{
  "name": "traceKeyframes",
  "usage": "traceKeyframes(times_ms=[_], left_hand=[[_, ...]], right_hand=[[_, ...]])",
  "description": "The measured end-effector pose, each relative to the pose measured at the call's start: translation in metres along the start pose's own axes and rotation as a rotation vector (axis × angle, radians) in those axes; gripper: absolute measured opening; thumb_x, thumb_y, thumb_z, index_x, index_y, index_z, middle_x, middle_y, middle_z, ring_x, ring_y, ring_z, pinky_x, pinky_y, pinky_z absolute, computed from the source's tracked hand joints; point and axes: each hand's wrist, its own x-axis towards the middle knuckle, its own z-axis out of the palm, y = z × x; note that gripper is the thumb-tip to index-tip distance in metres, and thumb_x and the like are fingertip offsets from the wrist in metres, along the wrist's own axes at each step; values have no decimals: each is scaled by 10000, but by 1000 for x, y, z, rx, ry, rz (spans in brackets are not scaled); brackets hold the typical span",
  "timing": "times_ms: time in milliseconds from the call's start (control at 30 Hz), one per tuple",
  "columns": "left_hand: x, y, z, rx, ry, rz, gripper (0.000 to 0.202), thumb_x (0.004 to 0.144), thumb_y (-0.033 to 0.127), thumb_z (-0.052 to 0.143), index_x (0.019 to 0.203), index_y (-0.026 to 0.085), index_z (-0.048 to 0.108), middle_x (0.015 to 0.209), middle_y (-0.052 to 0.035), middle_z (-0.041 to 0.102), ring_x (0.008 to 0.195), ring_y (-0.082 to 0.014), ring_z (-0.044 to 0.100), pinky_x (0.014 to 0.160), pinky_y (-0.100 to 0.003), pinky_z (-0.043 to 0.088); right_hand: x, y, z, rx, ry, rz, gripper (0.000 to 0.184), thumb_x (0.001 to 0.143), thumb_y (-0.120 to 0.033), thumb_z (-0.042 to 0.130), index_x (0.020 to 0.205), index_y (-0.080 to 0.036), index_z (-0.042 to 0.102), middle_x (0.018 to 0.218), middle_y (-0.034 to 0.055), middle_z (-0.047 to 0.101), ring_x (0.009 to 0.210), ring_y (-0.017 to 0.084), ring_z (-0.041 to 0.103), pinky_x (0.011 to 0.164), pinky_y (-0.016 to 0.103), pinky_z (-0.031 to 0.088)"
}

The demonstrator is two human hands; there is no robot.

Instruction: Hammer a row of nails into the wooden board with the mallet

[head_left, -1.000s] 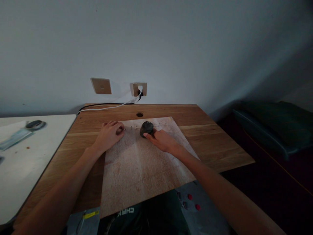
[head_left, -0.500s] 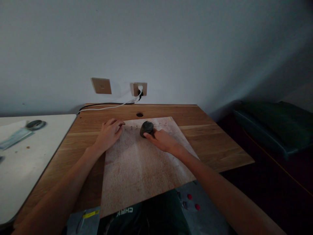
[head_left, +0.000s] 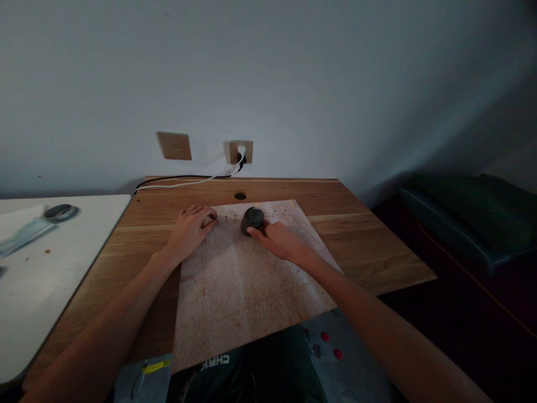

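left hand edges rightward, hold unclear, while right hand clasps a dark block, pins already upright on the board.

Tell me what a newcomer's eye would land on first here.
Probably the dark round object, held by the right hand near the far edge of the board. Next, the small nail-like pins lined up along that edge, with the left hand at the board's far left corner. Beyond, the tan outlet with its plugged-in cords stands out on the wall.
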Motion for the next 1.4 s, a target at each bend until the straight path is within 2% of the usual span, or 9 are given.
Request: traceKeyframes(times_ms=[167,300,467,700,900,1033,1133,1300,1400], left_hand=[[1,1,-1,-43,-4,-13,98,945,274,599,979,243,686,1105,-86,788,1109,-332,697,1000,-503,482],[1,-1,2,-129,2,-29,190,908,243,603,1076,241,692,1099,-77,793,1086,-316,713,1016,-486,502],[0,-3,5,-197,24,-64,217,906,295,651,1114,235,672,1096,-78,793,1093,-316,712,1014,-487,516],[2,-3,5,-224,23,-82,299,885,218,613,1178,213,672,1046,-70,806,1064,-300,738,1035,-460,527],[2,-3,8,-194,26,-154,339,868,199,632,1204,206,679,1083,-100,813,1042,-320,763,968,-432,568],[2,-4,12,-204,62,-133,414,865,161,628,1278,174,655,1062,-106,815,1026,-301,770,961,-411,572],[2,-4,12,-218,41,-125,406,865,153,626,1270,159,660,1084,-119,815,1046,-305,768,963,-416,573],[2,-4,10,-211,64,-127,508,815,114,624,1319,174,649,1097,-97,813,1099,-311,747,1035,-451,536],[1,-5,11,-219,68,-125,504,816,140,629,1318,188,646,1077,-85,813,1122,-320,734,1053,-470,522]], right_hand=[[0,-1,-1,7,-8,-4,749,1073,-716,282,1279,-126,695,1040,216,813,958,334,785,772,354,536],[2,1,-2,25,-26,-18,718,1077,-699,317,1271,-129,708,974,183,820,904,308,787,741,327,525],[8,-1,-7,39,-29,-55,687,1093,-657,338,1218,-117,744,1072,212,815,982,312,780,815,331,529],[34,-46,-22,52,3,-165,651,1111,-634,325,1211,-152,752,1214,191,797,1141,313,748,925,325,521],[52,-75,-16,14,20,-159,716,1088,-688,326,1182,-135,771,1160,212,805,1111,332,757,913,355,538],[52,-78,-9,-8,23,-130,745,1084,-700,307,1208,-121,759,1150,228,801,1094,350,760,903,375,547],[50,-78,-9,-6,30,-122,743,1097,-683,268,1271,-126,728,1197,222,791,1118,342,756,905,367,547],[46,-77,-8,4,17,-95,741,1078,-709,314,1200,-123,752,1145,223,800,1073,349,766,899,376,548],[46,-76,-7,47,28,-84,702,1082,-691,339,1238,-130,731,1158,217,796,1086,348,757,904,377,543]])
